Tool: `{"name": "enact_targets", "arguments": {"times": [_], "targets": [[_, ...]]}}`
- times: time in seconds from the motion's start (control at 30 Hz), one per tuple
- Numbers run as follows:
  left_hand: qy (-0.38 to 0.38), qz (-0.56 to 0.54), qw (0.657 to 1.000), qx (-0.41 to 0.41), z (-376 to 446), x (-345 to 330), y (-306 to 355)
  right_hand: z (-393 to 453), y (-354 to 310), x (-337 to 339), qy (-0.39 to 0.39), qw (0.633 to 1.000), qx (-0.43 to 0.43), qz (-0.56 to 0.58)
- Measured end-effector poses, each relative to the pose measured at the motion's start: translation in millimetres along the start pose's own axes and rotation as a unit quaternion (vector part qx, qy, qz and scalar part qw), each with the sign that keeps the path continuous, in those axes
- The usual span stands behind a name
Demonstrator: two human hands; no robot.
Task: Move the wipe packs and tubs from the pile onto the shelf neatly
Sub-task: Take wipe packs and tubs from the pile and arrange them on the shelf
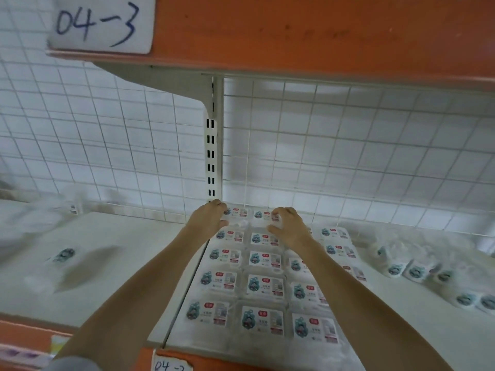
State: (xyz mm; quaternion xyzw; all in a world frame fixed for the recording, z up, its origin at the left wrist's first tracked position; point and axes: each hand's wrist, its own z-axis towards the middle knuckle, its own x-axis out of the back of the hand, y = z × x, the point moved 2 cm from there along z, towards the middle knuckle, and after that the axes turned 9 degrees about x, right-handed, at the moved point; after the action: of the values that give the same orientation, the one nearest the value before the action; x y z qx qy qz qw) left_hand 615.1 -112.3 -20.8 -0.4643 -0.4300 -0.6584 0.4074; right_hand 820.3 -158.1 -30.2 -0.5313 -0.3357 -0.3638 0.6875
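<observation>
Both arms reach forward to the back of the white shelf (120,263), toward 12 o'clock. The left hand (209,216) rests on the far-left corner of the grid of wipe packs (265,287), fingers bent down over the rearmost pack's edge; whether it actually grips the pack cannot be told. The right hand (288,227) lies just beside it at about 1 o'clock, fingers curled down onto the back-row pack (261,216), thumb spread toward the left — again, pressing or pinching is unclear.

The packs lie flat in neat rows and columns, labels up, running from the shelf's front edge back to the wire grid panel (348,156). At 3 o'clock a looser pile (417,263) of white wrapped goods with round teal labels sits on the same shelf, partly blurred. At 9 o'clock a single blurred pack (64,255) lies alone on the neighbouring shelf section.

Overhead, an orange shelf edge (321,36) carries a handwritten card (99,22) reading "04-3" — a similar card (171,365) shows at 6 o'clock.
</observation>
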Motion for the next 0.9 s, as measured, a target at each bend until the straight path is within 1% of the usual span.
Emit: {"name": "enact_targets", "arguments": {"times": [0.07, 0.17, 0.3, 0.4, 0.53, 0.73, 0.77, 0.9], "targets": [[-0.011, 0.011, 1.000, -0.006, 0.6, 0.4, -0.4, -5.2, -3.6, 0.4, -0.017, 0.999, -0.005, -0.033], [-0.012, 0.030, 0.999, -0.029, -0.7, 3.5, -1.6, -20.4, -10.7, 7.9, -0.011, 1.000, -0.019, -0.018], [0.026, 0.017, 0.998, -0.047, -14.6, 14.4, -3.2, -45.2, -24.1, 23.5, 0.030, 1.000, 0.002, 0.000], [0.054, -0.004, 0.997, -0.051, -38.3, 24.8, -3.3, -71.9, -36.0, 39.1, 0.029, 0.998, 0.032, -0.054], [0.086, -0.028, 0.993, -0.077, -88.2, 35.1, 2.9, -126.7, -51.1, 53.6, 0.028, 0.987, 0.056, -0.146], [0.162, -0.013, 0.979, -0.127, -189.4, 40.7, 8.4, -223.4, -57.4, 56.4, 0.072, 0.974, 0.100, -0.193], [0.166, -0.007, 0.978, -0.124, -208.8, 39.8, 8.5, -238.8, -57.6, 54.9, 0.068, 0.973, 0.105, -0.196], [0.142, 0.013, 0.986, -0.087, -280.9, 28.5, 7.7, -291.9, -58.7, 38.0, 0.038, 0.975, 0.117, -0.185]]}}
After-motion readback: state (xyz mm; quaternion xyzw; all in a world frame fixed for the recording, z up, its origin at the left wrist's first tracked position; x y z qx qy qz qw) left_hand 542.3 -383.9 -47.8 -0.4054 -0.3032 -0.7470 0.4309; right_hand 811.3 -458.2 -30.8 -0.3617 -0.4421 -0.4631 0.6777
